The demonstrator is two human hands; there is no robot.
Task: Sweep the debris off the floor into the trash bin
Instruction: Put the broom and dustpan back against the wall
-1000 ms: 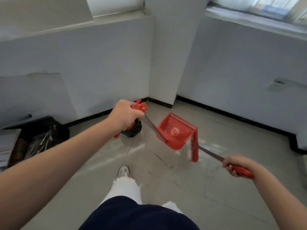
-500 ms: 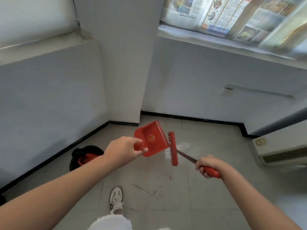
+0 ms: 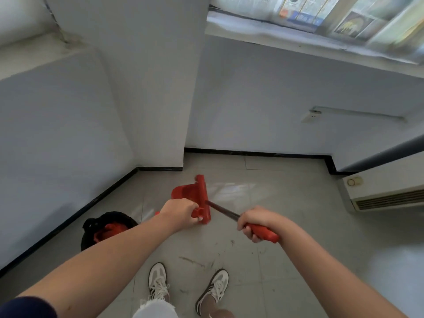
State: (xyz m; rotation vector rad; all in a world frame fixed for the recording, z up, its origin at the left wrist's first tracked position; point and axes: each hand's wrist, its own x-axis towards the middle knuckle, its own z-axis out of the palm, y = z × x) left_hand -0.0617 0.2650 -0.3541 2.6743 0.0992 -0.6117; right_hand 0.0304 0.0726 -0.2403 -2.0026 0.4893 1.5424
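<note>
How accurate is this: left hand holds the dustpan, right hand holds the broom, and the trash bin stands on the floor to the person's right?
Not quite: in the head view the trash bin stands to the person's left, not right. The left hand does hold the dustpan and the right hand the broom.

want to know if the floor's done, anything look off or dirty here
Dark scuff streaks mark the grey floor tiles just ahead of the sneakers. Newspaper sheets hang above the ledge at upper right. No spill or damage shows.
</note>
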